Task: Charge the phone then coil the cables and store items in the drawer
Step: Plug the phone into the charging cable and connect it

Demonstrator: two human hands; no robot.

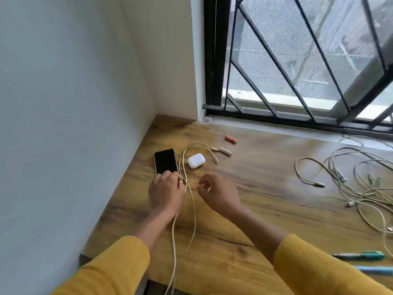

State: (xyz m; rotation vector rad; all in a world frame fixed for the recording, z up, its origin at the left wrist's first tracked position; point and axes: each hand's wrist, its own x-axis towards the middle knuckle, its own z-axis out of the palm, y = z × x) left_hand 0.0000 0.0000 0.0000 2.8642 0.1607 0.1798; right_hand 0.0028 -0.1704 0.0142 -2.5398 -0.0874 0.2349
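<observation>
Steadying the phone (165,161) at the counter's (265,209) far left, the left hand (166,193) presses its near end while the right hand (219,193) pinches the plug (203,185) just beside it, so a skewed push could jam the port.

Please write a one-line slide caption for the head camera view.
Left hand rests on phone; right hand pinches a cable end.

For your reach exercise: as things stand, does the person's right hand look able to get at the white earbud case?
Probably yes. The right hand sits on the table just near of the white earbud case, with only bare wood between them. The looped cable runs to the case's left, not across that path.
</observation>
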